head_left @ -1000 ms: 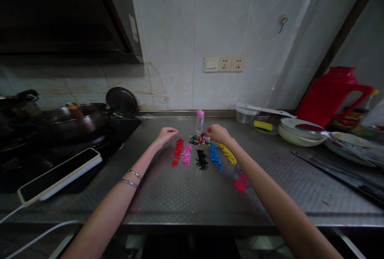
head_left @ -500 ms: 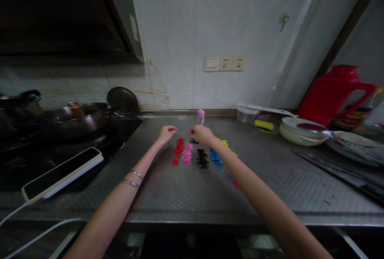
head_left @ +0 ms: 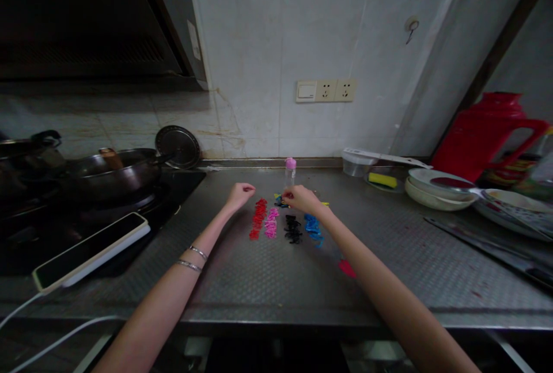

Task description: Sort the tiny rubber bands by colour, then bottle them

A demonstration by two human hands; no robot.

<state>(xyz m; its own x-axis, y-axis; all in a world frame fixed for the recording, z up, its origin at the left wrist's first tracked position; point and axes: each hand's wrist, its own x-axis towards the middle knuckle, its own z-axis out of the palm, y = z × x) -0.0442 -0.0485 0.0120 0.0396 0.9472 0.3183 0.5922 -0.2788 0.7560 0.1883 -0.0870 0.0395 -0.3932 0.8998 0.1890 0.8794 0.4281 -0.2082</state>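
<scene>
Small elastic bands lie sorted in rows on the steel counter (head_left: 268, 275): a red row (head_left: 258, 218), a pink row (head_left: 271, 223), a black row (head_left: 292, 229) and a blue row (head_left: 311, 229). My right hand (head_left: 301, 199) covers the mixed pile of bands (head_left: 280, 201) behind the rows, fingers pinched together at it. My left hand (head_left: 241, 194) rests loosely curled on the counter just left of the red row's far end. A small clear bottle with a pink cap (head_left: 290, 172) stands behind the pile. A red piece (head_left: 347, 268) lies by my right forearm.
A wok (head_left: 114, 172) and a round lid (head_left: 177, 146) sit on the stove at the left, a phone (head_left: 88, 250) on a cable before them. At the right are stacked plates (head_left: 439, 189), a sponge (head_left: 382, 179), a red jug (head_left: 484, 134) and a knife (head_left: 488, 246).
My right hand swung left from the pile's right side to the pink row's far end, then back a little over the pile. It now hides the yellow row. My left hand barely moved.
</scene>
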